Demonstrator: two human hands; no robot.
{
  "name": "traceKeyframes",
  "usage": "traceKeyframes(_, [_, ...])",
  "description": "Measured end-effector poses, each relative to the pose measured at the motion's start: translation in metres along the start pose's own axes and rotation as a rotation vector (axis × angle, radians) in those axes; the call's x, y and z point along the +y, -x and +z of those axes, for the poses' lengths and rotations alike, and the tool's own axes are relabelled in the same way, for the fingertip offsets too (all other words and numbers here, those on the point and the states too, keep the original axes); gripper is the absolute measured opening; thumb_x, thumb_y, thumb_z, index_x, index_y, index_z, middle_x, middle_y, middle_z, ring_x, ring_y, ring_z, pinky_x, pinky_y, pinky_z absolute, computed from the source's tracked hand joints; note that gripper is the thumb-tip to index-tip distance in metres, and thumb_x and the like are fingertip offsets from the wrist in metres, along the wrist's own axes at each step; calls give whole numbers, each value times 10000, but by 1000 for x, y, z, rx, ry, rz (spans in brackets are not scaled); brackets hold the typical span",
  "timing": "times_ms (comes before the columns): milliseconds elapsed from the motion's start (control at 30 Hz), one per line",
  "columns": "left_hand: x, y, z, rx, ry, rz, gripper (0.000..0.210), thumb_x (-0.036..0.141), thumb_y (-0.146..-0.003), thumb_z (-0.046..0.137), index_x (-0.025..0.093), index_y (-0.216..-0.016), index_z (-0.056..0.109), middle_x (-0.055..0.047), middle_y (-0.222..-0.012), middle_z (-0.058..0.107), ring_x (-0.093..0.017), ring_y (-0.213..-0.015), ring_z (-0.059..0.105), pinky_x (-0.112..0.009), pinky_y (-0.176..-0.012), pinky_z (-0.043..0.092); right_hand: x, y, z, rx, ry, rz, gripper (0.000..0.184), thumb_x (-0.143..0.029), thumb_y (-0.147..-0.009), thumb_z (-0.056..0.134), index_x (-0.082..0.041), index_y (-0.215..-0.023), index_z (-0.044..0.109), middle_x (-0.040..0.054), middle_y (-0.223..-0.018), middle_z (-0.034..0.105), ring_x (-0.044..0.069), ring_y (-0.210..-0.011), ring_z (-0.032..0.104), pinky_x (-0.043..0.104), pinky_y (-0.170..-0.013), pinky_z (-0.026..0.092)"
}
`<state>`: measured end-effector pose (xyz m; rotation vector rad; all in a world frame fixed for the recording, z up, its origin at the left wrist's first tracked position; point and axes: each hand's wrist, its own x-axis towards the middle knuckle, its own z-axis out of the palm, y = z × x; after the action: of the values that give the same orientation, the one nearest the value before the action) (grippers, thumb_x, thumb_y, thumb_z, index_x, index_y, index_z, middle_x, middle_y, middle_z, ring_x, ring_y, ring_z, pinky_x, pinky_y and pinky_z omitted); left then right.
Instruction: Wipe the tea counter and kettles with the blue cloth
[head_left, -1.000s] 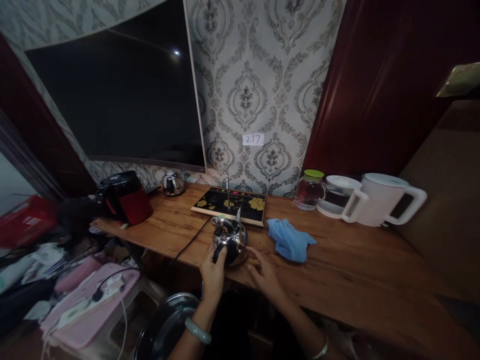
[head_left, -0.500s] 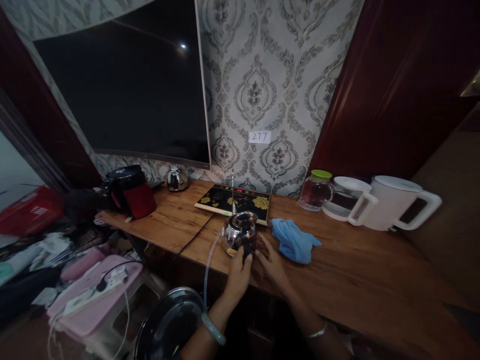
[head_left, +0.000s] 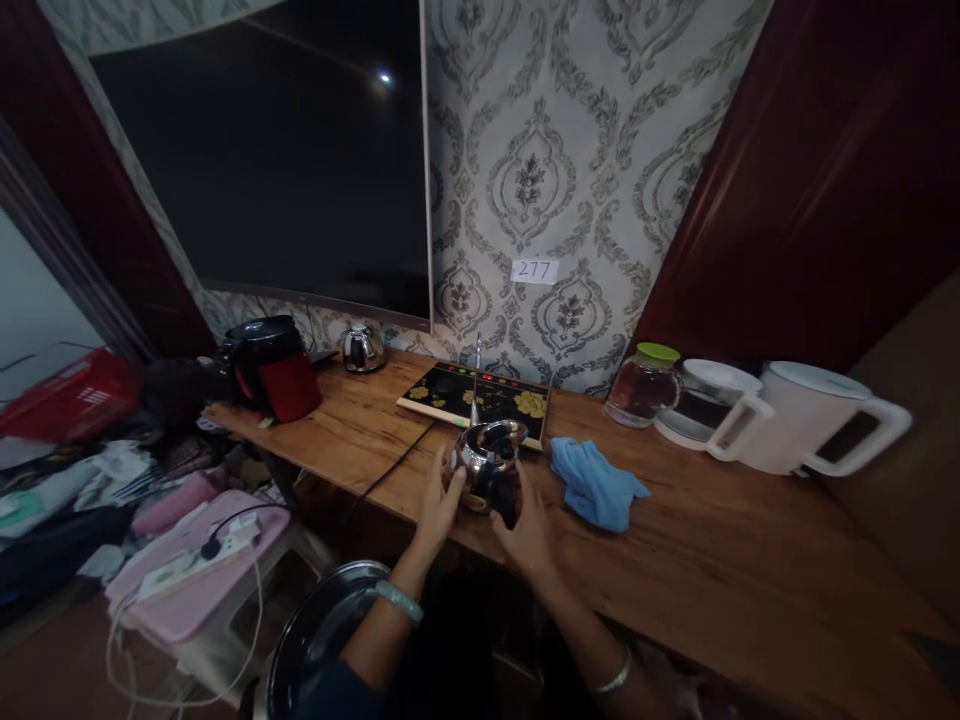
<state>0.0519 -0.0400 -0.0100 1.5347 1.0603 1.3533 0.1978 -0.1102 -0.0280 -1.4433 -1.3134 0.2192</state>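
A small shiny metal kettle with a black handle is near the front edge of the wooden table. My left hand cups its left side, thumb against the metal. Around the right side and the handle curls my right hand, its thumb by the black grip. My fingers partly cover the kettle body. Just behind the kettle rises a slim metal spout, in front of a black induction hob with gold flowers and small lit lights. A crumpled blue cloth lies right of my right hand.
On the right stand a glass jug with a green lid, a clear white-handled pot and a white kettle. Left are another metal kettle and a red-black kettle. Below sit a dark basin and a pink stool.
My left hand has moved from the black handle to the kettle's left side. My right hand has come to the handle. The clear tube at the kettle's left no longer shows.
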Motion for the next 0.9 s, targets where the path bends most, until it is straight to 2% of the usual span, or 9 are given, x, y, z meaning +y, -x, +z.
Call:
traceKeyframes(133, [-10, 1, 5, -44, 15, 9, 673, 550, -849, 569, 207, -1414, 440, -127, -1443, 505, -253, -1294, 517, -417, -1085, 412, 21, -10, -12, -126, -129, -34, 811, -174, -701, 573, -246, -1486, 383, 69, -1470, 497, 286, -1353, 465, 511, -1142, 360])
traceKeyframes(333, [-15, 11, 10, 10, -129, 99, 759, 486, -778, 660, 199, -1436, 414, -130, -1443, 508, -278, -1345, 464, -460, -1129, 357, 41, -41, -36, -313, -446, 30, 676, -201, -765, 555, -292, -1430, 480, 7, -1480, 495, 218, -1389, 425, 452, -1183, 295])
traceKeyframes(533, [-22, 14, 13, -3, -212, 138, 841, 445, -772, 655, 198, -1494, 302, -141, -1495, 440, -286, -1391, 405, -478, -1144, 334, 46, -63, -31, -306, -540, 109, 558, -271, -766, 632, -294, -1322, 601, 21, -1391, 589, 236, -1322, 506, 448, -1150, 348])
traceKeyframes(767, [-33, 22, 21, 140, -292, 198, 775, 416, -813, 647, 201, -1485, 325, -152, -1479, 456, -301, -1384, 415, -504, -1138, 345, 50, -77, -21, -216, -507, 94, 440, -241, -718, 608, -259, -1151, 684, 39, -1217, 695, 257, -1180, 609, 486, -1068, 424])
traceKeyframes(900, [-38, 25, 24, 211, -372, 229, 735, 419, -835, 631, 193, -1474, 349, -159, -1481, 453, -311, -1390, 407, -529, -1140, 340, 53, -85, -15, -205, -440, 73, 360, -234, -709, 559, -235, -1045, 688, 38, -1110, 720, 250, -1088, 636, 456, -1008, 464])
